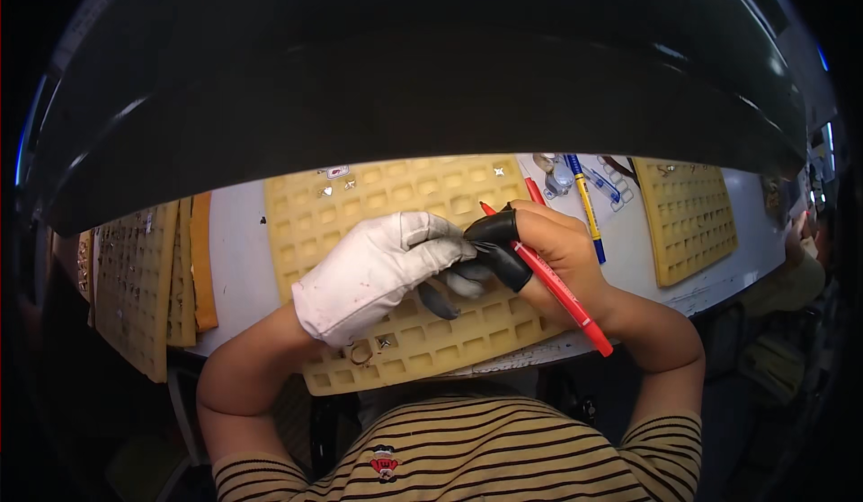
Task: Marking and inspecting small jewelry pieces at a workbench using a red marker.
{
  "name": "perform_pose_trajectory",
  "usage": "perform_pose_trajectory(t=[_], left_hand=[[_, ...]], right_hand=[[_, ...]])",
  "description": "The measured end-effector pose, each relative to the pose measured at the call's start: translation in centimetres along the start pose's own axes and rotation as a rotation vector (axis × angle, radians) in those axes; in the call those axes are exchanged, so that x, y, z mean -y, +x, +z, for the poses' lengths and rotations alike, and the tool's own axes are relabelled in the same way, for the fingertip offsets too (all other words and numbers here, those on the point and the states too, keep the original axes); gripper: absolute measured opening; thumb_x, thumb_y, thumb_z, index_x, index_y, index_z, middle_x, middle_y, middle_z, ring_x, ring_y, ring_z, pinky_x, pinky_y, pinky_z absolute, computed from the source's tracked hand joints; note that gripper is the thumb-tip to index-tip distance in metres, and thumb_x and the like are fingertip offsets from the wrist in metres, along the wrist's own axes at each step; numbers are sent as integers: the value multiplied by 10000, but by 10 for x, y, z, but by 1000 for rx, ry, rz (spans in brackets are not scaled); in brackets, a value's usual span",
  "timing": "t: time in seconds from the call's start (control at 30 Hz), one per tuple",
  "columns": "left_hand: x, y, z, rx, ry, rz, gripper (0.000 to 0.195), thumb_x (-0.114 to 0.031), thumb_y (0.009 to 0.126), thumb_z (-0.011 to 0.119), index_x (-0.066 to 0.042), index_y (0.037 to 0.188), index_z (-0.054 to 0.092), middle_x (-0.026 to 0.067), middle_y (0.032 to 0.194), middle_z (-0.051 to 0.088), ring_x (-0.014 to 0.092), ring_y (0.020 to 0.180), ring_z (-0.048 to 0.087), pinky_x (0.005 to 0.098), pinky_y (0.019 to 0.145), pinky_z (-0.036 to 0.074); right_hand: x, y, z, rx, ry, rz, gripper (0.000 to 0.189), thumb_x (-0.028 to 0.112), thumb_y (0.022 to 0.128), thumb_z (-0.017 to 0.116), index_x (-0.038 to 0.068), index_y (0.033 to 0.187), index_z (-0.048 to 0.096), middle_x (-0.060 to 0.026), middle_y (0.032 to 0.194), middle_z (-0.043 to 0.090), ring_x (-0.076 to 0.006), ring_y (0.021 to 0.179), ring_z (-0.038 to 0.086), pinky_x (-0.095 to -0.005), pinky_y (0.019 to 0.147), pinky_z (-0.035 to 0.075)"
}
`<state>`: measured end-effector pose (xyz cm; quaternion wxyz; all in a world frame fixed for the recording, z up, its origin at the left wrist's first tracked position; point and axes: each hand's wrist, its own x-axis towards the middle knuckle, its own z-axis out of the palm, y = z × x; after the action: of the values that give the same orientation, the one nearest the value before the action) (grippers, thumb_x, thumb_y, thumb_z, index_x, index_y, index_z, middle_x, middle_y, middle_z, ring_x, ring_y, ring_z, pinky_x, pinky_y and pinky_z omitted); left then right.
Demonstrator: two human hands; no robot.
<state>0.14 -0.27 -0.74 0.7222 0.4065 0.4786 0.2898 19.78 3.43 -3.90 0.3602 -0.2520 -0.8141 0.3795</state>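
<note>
My left hand [377, 266], in a white cloth glove with grey, smudged fingertips, bends over a yellow tray of square pockets [404, 347]. Its thumb and forefinger meet the fingertips of my right hand [559, 252]; anything small pinched between them is hidden. Black finger covers wrap the thumb and forefinger of the right hand. Across that hand lies a red marker pen [556, 289], its dark tip pointing away from me. In the tray's near pockets are a ring [361, 352] and a small metal piece [384, 341]. Small shiny pieces [327, 192] sit near the tray's far left.
A second pocketed tray [694, 225] lies on the right of the white table [236, 259]. More trays [131, 293] with small pieces stand at the left edge. Blue-and-yellow pen [588, 209] and clear blue pen [602, 185] lie beyond my right hand. A dark cover [418, 84] overhangs the far side.
</note>
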Motion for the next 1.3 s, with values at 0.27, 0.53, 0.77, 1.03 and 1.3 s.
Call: perform_pose_trajectory(t=[0.27, 0.53, 0.77, 1.03, 1.3], left_hand=[[-1, 0, 3, -18, -14, 18, 259, -159, 886, 588, 51, 1037, 592, 139, 906, 660, 194, 797, 653, 288, 641, 556], [-3, 1, 3, -21, -6, -23, 314, -223, 901, 573, 46, 1062, 584, 137, 911, 661, 185, 794, 652, 293, 641, 558], [0, 2, 1, -9, -61, -29, 305, -217, 902, 563, 54, 1042, 575, 143, 877, 659, 210, 778, 661, 303, 634, 557], [1, 3, 1, -13, -45, 14, 324, -216, 889, 589, 56, 1064, 566, 145, 905, 654, 206, 814, 659, 298, 637, 560], [-2, 0, 0, -31, 6, -11, 294, -188, 891, 581, 52, 1062, 570, 137, 903, 656, 200, 809, 658, 291, 638, 560]], right_hand=[[6, 3, -6, 67, 503, 479, 156, 2, 852, 527, 10, 963, 637, 14, 745, 591, -30, 659, 502, -188, 567, 393], [2, 2, -6, 80, 501, 491, 150, 25, 856, 539, 12, 970, 637, 16, 713, 580, -22, 631, 496, -180, 539, 384], [7, 0, -2, 46, 161, 252, 123, -22, 815, 587, -14, 933, 622, -72, 831, 637, -96, 717, 576, -230, 624, 463], [7, 3, -2, -5, 193, 316, 118, -13, 816, 582, -13, 921, 636, -61, 784, 635, -81, 688, 563, -232, 588, 449], [-5, 4, -3, -10, -52, 8, 200, -25, 759, 627, -20, 959, 629, -108, 775, 608, -179, 665, 594, -276, 581, 457]])
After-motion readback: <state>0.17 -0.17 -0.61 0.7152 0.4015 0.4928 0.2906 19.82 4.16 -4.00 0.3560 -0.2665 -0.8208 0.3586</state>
